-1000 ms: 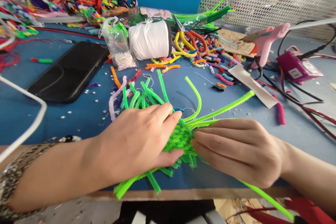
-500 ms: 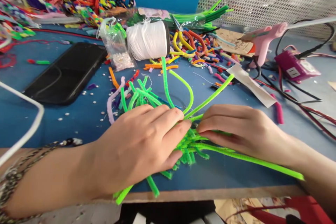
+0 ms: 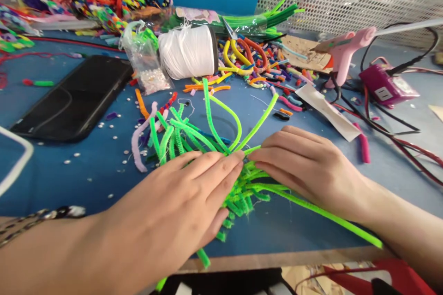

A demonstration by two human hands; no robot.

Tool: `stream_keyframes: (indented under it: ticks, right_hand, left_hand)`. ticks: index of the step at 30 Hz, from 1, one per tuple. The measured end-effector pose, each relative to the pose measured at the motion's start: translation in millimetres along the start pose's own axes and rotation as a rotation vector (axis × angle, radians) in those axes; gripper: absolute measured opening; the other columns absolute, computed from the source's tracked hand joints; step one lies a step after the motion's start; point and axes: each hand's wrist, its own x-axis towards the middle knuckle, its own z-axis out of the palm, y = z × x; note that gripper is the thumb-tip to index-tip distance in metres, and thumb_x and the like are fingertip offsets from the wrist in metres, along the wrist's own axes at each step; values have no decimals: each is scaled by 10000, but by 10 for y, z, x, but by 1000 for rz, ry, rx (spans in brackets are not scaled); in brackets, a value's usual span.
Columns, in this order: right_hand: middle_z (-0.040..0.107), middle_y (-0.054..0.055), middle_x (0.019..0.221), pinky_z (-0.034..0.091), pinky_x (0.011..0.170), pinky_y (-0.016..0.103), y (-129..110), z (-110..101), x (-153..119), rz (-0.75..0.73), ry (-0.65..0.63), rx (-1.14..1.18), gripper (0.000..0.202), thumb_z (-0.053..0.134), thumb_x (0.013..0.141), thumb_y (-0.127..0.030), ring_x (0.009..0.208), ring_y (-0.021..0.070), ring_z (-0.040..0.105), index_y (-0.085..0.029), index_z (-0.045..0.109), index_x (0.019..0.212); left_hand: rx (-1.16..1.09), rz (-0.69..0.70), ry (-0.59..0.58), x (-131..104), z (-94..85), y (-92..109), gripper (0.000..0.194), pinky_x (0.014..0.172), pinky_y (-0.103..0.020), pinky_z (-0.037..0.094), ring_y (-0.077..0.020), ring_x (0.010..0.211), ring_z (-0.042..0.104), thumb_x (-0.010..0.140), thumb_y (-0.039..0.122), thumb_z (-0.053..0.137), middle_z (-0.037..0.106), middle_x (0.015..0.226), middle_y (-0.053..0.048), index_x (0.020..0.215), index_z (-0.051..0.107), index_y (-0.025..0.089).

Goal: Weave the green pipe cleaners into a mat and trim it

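Observation:
A bundle of bright green pipe cleaners [image 3: 242,200] lies near the table's front edge, its stems spreading in several directions. My left hand [image 3: 180,203] rests over the bundle's left part, fingers together and pressed on the stems, the fingertips near its middle. From the right, my right hand [image 3: 301,163] pinches stems close to my left fingertips; its thumb is mostly hidden. Three stems curve upward behind the hands. One long light-green stem [image 3: 332,216] runs under my right hand toward the lower right. The spot between the fingertips is partly covered.
A black phone [image 3: 74,97], a bag of beads [image 3: 150,71] and a white thread spool [image 3: 188,53] stand behind left. Pliers [image 3: 242,53] lie among cut scraps. A pink glue gun [image 3: 348,50], purple box [image 3: 387,83] and cables are at right. Loose beads dot the left side.
Both hands have shifted slightly left in view, with my right hand's fingertips still beside my left. The upright light-green stem beside my right hand leans less to the right.

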Motion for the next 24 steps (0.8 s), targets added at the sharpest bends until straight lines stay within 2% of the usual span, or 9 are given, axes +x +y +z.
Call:
stream_keyframes:
  ticks: [6,10,14,17,20,23,24]
  right_hand:
    - [608,64,747,440,623,252,42,47,30,35,1,68,233,395,901,-166,687,132,545,-148,603,797]
    - [599,43,721,432,586,215,77,126,43,102,18,148,171,439,883,-175,637,109,533,-150,594,816]
    - [587,9,667,401,527,177,92,181,62,227,50,213,96,517,830,-174,576,81,520,-153,574,756]
    - [566,-12,620,366,481,175,86,181,75,327,27,202,91,541,802,-182,525,75,492,-159,556,715]
    - [588,11,701,392,535,205,84,124,72,250,63,184,57,529,815,-191,593,98,514,-166,572,789]
    - [603,47,839,388,695,291,91,34,40,80,123,43,83,535,838,-232,731,143,520,-200,601,801]
    - [604,39,857,359,738,318,94,10,26,47,101,-7,121,518,854,-241,747,145,516,-217,609,778]
  left_hand:
    - [13,-12,0,-26,38,12,389,924,-357,394,-211,1121,504,900,245,335,550,1263,-80,1209,543,132]
    - [25,-26,2,-4,28,13,404,903,-355,412,-216,1084,523,891,241,341,568,1238,-87,1230,522,117]
    - [28,-33,-10,21,-1,6,401,879,-353,429,-218,1051,540,871,241,384,582,1219,-86,1228,522,121]
    - [7,-30,-18,27,-11,-5,384,872,-352,434,-210,1042,540,877,250,362,587,1216,-65,1191,553,139]
    - [-9,-38,-41,25,-15,-8,374,861,-345,437,-204,1042,536,877,261,358,583,1223,-51,1167,572,160]
    - [-11,-41,-47,21,-11,-4,380,871,-343,427,-207,1072,519,880,274,372,563,1248,-62,1190,554,154]
    - [-12,-39,-44,20,-9,-2,382,876,-344,422,-208,1079,515,881,276,376,558,1253,-66,1199,547,152]
